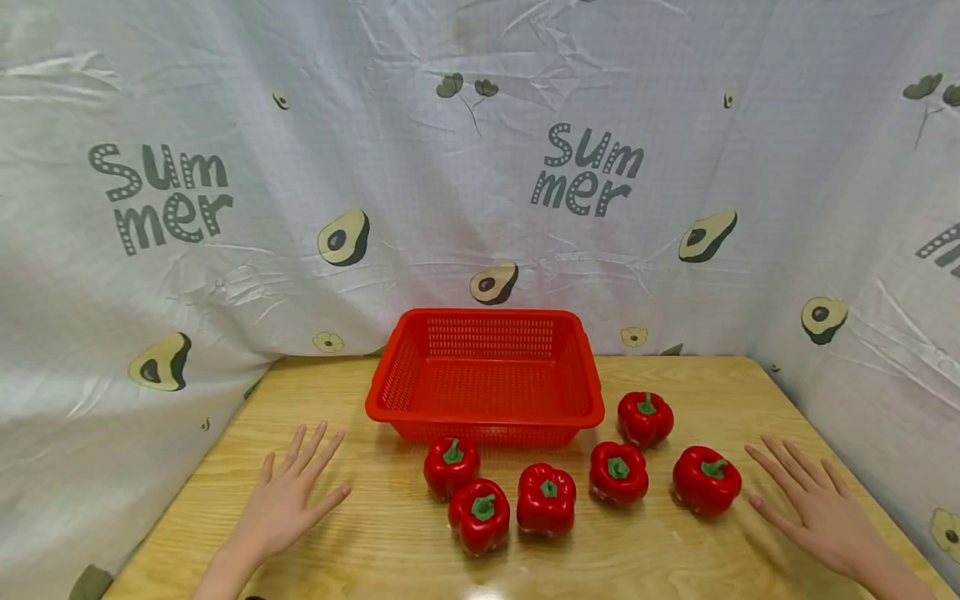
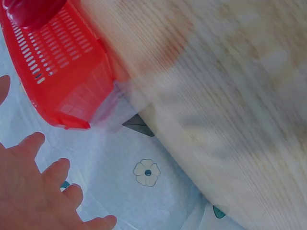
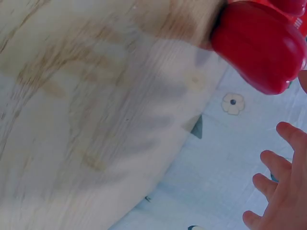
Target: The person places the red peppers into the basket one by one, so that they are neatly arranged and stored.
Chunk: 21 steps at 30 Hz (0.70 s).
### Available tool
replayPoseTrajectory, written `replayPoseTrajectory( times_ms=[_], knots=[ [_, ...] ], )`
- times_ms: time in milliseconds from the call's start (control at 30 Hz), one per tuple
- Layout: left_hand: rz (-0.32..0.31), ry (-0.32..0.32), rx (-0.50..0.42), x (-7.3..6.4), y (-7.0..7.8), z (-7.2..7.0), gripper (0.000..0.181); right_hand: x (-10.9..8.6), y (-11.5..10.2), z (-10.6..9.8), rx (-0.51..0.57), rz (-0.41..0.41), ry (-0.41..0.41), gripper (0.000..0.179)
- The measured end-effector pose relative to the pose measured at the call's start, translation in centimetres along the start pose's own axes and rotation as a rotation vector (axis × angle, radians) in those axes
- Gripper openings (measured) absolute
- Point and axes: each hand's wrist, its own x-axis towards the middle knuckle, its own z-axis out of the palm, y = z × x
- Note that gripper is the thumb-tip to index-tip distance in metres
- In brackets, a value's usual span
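Several glossy red bell peppers with green stems sit on the wooden table in front of a red plastic basket (image 1: 487,429). My left hand (image 1: 288,500) hovers over the table's left side, fingers spread, holding nothing. Closest to it are a pepper (image 1: 452,467) by the basket's front and another pepper (image 1: 480,517) nearer me. At the right, my right hand (image 1: 813,504) has its fingers spread too, with nothing in it. Just left of its fingertips stands a pepper (image 1: 705,481), which looms large in the right wrist view (image 3: 259,45). Between lie a pepper (image 1: 547,500), a pepper (image 1: 618,473) and a pepper (image 1: 645,419).
The basket stands at the back of the wooden table (image 1: 352,550), and its inside shows no contents. Behind and beside the table hangs a white cloth (image 1: 420,183) printed with avocados, flowers and the word "summer".
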Motion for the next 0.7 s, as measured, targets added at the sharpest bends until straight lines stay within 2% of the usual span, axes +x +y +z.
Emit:
replayPoseTrajectory(
  times_ms=[400, 700],
  knots=[
    [0.069, 0.032, -0.014, 0.6, 0.7, -0.1, 0.066, 0.5, -1.5, -0.8, 0.021, -0.008, -0.023, 0.071],
    [0.128, 0.070, -0.050, 2.8, 1.3, -0.1, 0.060, 0.6, -2.2, -0.8, 0.023, -0.032, 0.023, 0.068]
  ],
)
